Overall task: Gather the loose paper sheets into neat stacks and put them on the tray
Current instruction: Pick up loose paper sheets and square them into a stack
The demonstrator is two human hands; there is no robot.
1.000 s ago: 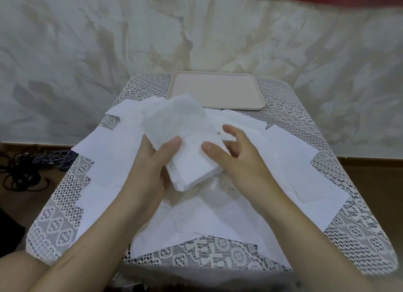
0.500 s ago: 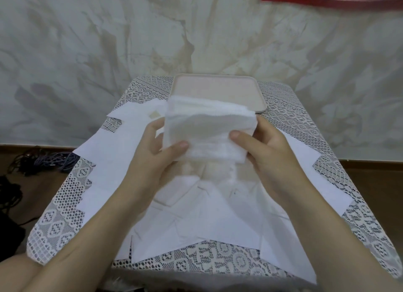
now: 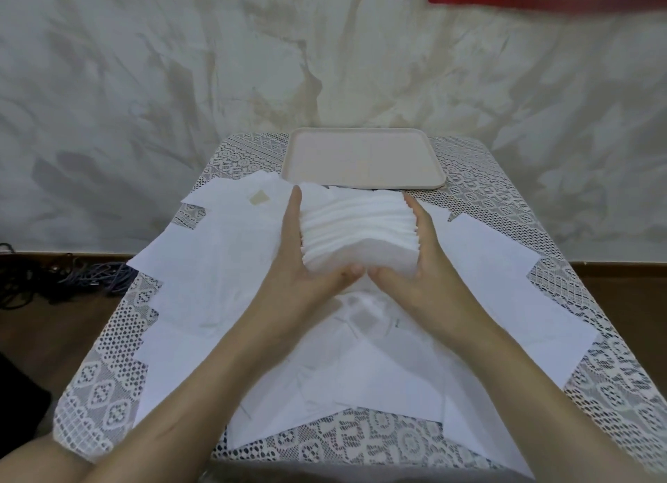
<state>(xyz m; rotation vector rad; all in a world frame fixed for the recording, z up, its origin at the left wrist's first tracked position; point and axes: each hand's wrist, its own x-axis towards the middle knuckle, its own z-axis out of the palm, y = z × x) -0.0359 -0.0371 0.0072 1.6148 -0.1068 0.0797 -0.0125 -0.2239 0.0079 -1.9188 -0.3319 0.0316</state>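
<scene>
a thick stack of white paper sheets [image 3: 359, 230] is held above the table's middle, just in front of the one beige tray [image 3: 362, 159], its long axis running left to right and its layered edges turned up toward the camera. the left hand [image 3: 306, 262] and right hand [image 3: 415, 266] clamp its two short ends with flat palms, fingers pressed together, thumbs tucked under the near edge, though the fingertips behind the stack are hidden. many loose sheets [image 3: 223, 276], overlapping too much to count, cover the lace tablecloth [image 3: 108, 403], and the near ones are cut off by the forearms.
</scene>
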